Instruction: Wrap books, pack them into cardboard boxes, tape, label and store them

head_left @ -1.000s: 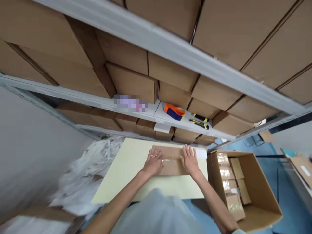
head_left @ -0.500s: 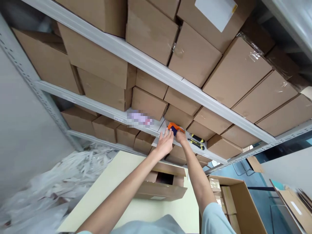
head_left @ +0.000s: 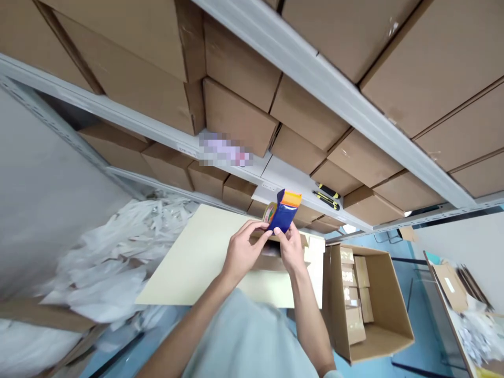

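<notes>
A packing tape dispenser (head_left: 284, 214), dark blue with an orange end, is held up above the table. A tape roll (head_left: 269, 212) shows at its left side. My left hand (head_left: 243, 248) is closed with thumb and fingers at the dispenser's lower left edge. My right hand (head_left: 292, 250) grips its lower right part, thumb on the blue face. Below the hands is a cardboard box (head_left: 268, 263), partly hidden by them, on the pale yellow table (head_left: 181, 257).
Two yellow-and-black utility knives (head_left: 326, 195) lie on the white shelf (head_left: 289, 170) ahead, among cardboard boxes (head_left: 240, 115). A large open carton (head_left: 388, 299) with small boxes stands right. White plastic material (head_left: 106, 273) is piled left. Another table (head_left: 452, 310) is far right.
The tape dispenser has come off the shelf and toward me, now held in both hands above the box. The view has tilted down, and the knives stay on the shelf.
</notes>
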Demonstrator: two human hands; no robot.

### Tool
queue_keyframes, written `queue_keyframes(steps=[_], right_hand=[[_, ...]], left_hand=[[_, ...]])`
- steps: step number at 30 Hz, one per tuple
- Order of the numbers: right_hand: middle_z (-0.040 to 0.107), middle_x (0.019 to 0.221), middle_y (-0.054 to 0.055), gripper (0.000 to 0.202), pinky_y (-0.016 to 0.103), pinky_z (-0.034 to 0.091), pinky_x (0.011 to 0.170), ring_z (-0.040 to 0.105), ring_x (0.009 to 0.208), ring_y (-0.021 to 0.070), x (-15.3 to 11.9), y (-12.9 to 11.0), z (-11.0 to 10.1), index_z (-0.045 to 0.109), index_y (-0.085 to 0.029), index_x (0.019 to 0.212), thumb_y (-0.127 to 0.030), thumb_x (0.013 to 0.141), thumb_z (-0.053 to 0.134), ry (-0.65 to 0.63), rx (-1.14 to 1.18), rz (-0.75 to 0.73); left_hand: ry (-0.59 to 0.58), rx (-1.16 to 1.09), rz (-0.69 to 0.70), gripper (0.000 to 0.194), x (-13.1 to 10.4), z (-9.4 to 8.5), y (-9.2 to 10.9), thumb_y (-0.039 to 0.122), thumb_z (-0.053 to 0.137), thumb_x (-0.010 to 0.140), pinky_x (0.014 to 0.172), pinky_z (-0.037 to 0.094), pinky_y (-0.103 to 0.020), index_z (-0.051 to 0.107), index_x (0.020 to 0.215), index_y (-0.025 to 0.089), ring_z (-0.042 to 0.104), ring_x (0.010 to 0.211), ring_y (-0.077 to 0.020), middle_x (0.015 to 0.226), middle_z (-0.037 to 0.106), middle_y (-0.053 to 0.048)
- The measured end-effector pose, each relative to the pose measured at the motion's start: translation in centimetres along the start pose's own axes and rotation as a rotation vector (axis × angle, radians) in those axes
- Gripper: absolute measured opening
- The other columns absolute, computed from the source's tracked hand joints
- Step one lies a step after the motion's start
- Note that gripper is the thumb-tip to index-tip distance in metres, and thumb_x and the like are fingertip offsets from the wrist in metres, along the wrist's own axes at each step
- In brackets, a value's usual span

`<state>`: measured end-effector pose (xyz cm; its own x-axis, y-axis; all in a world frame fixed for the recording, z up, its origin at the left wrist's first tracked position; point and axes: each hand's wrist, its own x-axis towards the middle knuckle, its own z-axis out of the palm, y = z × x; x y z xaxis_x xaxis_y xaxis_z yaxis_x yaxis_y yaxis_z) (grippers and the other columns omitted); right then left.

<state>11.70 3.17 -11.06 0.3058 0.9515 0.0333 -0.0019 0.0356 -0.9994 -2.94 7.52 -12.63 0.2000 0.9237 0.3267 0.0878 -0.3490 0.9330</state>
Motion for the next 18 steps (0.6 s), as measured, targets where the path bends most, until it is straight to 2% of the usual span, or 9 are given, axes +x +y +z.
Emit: queue_keyframes(steps=[3,5,8,10,14,16,18], right_hand=[[0.080,0.137,0.009,0.061,0.046,0.056,0.123,0.074,0.130,0.0282,-2.2,-1.1,0.9,0.071,-0.025,0.137,-0.067,0.094,0.080,0.021,0.010,0.027],[0.080,0.136,0.009,0.061,0.047,0.057,0.122,0.075,0.128,0.0292,-3.1,-1.6,1.0,0.073,-0.025,0.133,-0.070,0.092,0.082,-0.012,0.011,0.050],[0.084,0.127,0.009,0.055,0.048,0.060,0.118,0.078,0.122,0.0301,-4.0,-1.8,0.9,0.078,-0.024,0.123,-0.072,0.096,0.078,-0.079,0.013,0.052],[0.085,0.122,0.010,0.051,0.048,0.060,0.117,0.079,0.119,0.0296,-4.5,-1.7,0.8,0.080,-0.023,0.118,-0.071,0.099,0.074,-0.076,-0.007,0.021],[0.085,0.121,0.010,0.049,0.044,0.062,0.110,0.079,0.114,0.0282,-5.8,-1.3,0.0,0.078,-0.022,0.120,-0.067,0.100,0.076,-0.078,-0.144,-0.019],[0.083,0.125,0.011,0.047,0.041,0.063,0.107,0.078,0.114,0.0277,-6.6,-1.4,-0.6,0.076,-0.023,0.125,-0.064,0.101,0.076,-0.128,-0.242,-0.047],[0.082,0.126,0.011,0.042,0.040,0.062,0.106,0.077,0.115,0.0277,-7.3,-1.7,-1.4,0.075,-0.025,0.130,-0.059,0.105,0.073,-0.180,-0.337,-0.094]], left_hand=[[-0.045,0.001,0.022,0.020,-1.1,-1.2,1.3,0.040,0.064,0.107,0.100,0.065,-0.036,0.075,0.110,0.024,0.077,0.107,-0.0225,0.111,0.080,-0.007],[-0.089,0.018,0.057,0.019,-1.7,-2.0,1.7,0.040,0.063,0.109,0.101,0.064,-0.036,0.075,0.112,0.025,0.077,0.110,-0.0229,0.113,0.080,-0.007],[-0.148,0.060,0.120,0.018,-2.3,-3.4,2.0,0.038,0.063,0.109,0.103,0.063,-0.039,0.076,0.113,0.026,0.076,0.112,-0.0238,0.114,0.082,-0.006],[-0.159,0.085,0.124,0.018,-2.2,-4.5,2.7,0.040,0.066,0.107,0.101,0.063,-0.041,0.077,0.113,0.027,0.076,0.112,-0.0252,0.113,0.082,-0.006],[-0.140,0.015,0.018,0.038,0.1,-7.3,5.9,0.046,0.068,0.103,0.100,0.063,-0.042,0.074,0.135,0.026,0.073,0.123,-0.0281,0.131,0.077,-0.010],[-0.212,-0.008,0.018,0.042,1.7,-8.4,8.1,0.048,0.068,0.101,0.103,0.061,-0.043,0.074,0.137,0.026,0.071,0.125,-0.0289,0.134,0.077,-0.010],[-0.314,0.013,0.038,0.038,3.2,-9.1,10.0,0.047,0.071,0.098,0.105,0.060,-0.043,0.078,0.129,0.027,0.071,0.120,-0.0280,0.128,0.079,-0.008]])
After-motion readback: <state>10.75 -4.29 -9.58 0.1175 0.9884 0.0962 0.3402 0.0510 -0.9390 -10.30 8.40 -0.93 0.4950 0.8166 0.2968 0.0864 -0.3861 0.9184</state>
